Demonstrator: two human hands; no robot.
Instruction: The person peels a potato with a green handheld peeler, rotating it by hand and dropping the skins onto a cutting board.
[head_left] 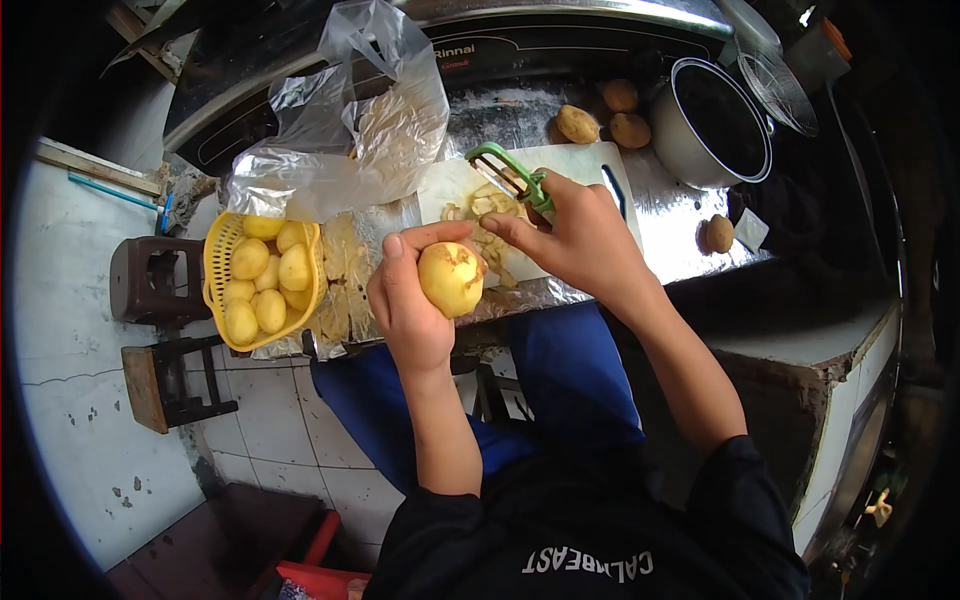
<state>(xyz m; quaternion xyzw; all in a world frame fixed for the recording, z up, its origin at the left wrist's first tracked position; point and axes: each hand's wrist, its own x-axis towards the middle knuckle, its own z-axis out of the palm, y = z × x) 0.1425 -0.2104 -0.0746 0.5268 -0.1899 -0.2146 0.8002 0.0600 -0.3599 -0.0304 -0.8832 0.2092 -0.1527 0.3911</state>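
Note:
A mostly peeled potato (pixel 447 284), with brown skin left near its top, sits in my left hand (pixel 404 305), whose fingers wrap round it. My right hand (pixel 580 228) grips a green peeler (pixel 507 172), its blade end pointing up and left, apart from the potato. The right thumb reaches toward the potato. Below both hands lies a white cutting board (pixel 590 165) with a heap of potato peels (pixel 490 215) on it. To the left, a yellow basket (pixel 213 265) holds several peeled potatoes (pixel 268 277).
A clear plastic bag (pixel 390 130) lies behind the basket. Unpeeled potatoes (pixel 577 125) rest beyond the board, another potato (pixel 719 234) at the right. A large pot (pixel 685 130) and a wire strainer (pixel 778 92) stand back right. Stools (pixel 150 280) are at the left.

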